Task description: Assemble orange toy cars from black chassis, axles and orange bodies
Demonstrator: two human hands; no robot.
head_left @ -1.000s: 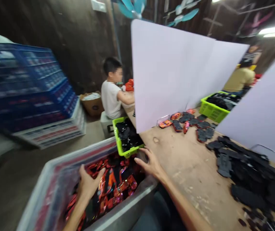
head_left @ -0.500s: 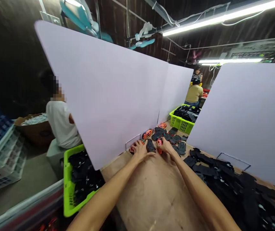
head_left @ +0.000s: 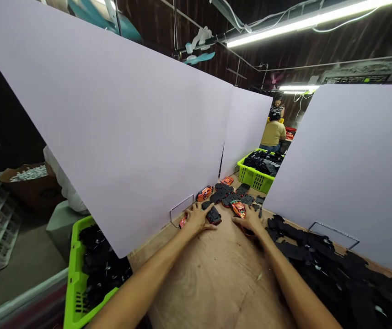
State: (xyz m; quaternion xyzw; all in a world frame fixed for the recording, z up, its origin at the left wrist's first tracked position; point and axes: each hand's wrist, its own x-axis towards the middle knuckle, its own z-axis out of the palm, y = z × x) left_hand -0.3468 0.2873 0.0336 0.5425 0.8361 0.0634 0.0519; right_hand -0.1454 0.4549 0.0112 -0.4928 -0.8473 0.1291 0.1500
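My left hand (head_left: 197,219) rests on the table with thumb and forefinger around a toy car (head_left: 213,215) lying black underside up. Its other fingers are spread near a red toy car (head_left: 183,221), partly hidden beside the partition. My right hand (head_left: 250,219) grips an orange toy car (head_left: 238,209), wheels down, its near side covered by the fingers. Just beyond my hands lie several overturned cars with black undersides (head_left: 230,198). Another orange car (head_left: 204,193) lies on its side against the partition, and one more (head_left: 227,181) sits farther back.
White partitions (head_left: 141,123) border the wooden table (head_left: 212,283), with wire brackets (head_left: 335,233) at their bases. Black plastic parts (head_left: 329,269) are heaped at right. Green baskets of black parts stand at left (head_left: 74,274) and behind (head_left: 255,178). Two people (head_left: 273,132) sit farther back.
My right hand has shifted right with the orange car. The overturned black car has turned and come nearer under my left hand. The view has swung slightly.
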